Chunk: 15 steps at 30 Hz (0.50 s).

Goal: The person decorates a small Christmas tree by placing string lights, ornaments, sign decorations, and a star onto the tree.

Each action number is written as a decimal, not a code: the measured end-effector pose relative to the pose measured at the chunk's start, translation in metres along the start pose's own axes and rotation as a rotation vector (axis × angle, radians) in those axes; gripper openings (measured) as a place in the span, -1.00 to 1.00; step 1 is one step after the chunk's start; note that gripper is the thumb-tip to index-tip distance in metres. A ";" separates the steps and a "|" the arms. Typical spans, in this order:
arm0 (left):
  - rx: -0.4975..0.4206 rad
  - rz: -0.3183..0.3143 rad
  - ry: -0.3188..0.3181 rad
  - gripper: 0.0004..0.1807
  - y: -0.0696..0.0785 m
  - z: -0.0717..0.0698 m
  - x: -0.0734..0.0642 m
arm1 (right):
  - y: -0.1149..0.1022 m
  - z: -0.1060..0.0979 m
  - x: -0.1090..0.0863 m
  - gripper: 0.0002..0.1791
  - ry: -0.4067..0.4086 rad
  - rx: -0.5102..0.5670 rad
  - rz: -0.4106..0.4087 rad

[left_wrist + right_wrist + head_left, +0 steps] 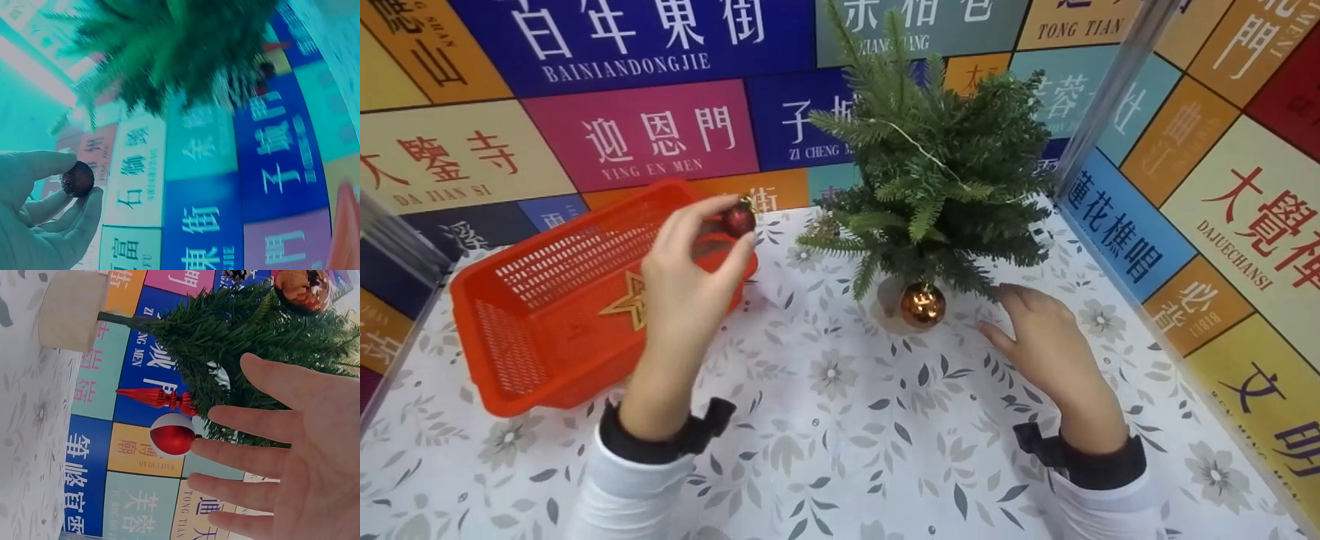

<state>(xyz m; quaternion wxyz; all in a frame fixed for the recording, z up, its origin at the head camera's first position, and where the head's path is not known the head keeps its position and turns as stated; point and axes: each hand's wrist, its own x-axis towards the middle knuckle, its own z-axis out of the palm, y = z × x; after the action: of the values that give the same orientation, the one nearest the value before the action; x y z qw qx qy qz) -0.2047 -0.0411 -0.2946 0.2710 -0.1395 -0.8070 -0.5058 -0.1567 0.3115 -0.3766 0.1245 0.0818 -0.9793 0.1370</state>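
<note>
My left hand [682, 262] pinches a small dark red bauble [739, 219] between thumb and fingertips, raised at the red basket's right end. In the left wrist view the same bauble [77, 179] looks glittery. A small artificial Christmas tree [937, 165] stands to the right of it. From its lower front branches hangs a shiny gold-copper bauble [923, 304]. My right hand [1039, 337], fingers spread, is at the tree's lower right branches. The right wrist view shows a red-and-white ball [173, 434] and a red pointed ornament [149, 398] on the tree, near those fingertips.
A red plastic basket [562, 394] sits at the left with a gold star [634, 301] inside. The tree has a pale round base [73, 309]. Patterned panels with lettering [660, 135] rise behind and to the right of the flowered tablecloth [840, 450].
</note>
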 end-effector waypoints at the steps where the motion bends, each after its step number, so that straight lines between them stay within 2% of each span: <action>1: -0.038 0.021 0.003 -0.60 0.002 0.004 -0.008 | -0.002 -0.001 0.000 -0.50 -0.013 0.007 -0.001; 4: -0.100 0.096 -0.034 -0.60 0.003 0.016 -0.032 | -0.010 -0.002 -0.001 -0.54 -0.059 0.047 -0.011; 6: -0.087 0.143 -0.087 -0.61 0.003 0.025 -0.047 | -0.017 -0.002 -0.003 -0.56 -0.094 0.068 -0.033; 9: -0.097 0.154 -0.182 -0.61 0.002 0.038 -0.066 | -0.029 -0.002 -0.008 -0.59 -0.111 0.086 -0.088; 12: -0.132 0.100 -0.278 -0.61 0.004 0.049 -0.081 | -0.041 -0.001 -0.015 -0.63 -0.045 0.124 -0.151; 15: -0.172 0.065 -0.343 -0.60 0.007 0.058 -0.093 | -0.051 0.001 -0.019 -0.68 0.109 0.204 -0.248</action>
<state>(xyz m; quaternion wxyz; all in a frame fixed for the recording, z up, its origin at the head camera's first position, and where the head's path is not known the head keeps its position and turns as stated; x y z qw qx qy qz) -0.1423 0.0181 -0.3629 0.1331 -0.2724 -0.7900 -0.5329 -0.1286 0.2654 -0.3700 0.1845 0.2065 -0.9345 0.2236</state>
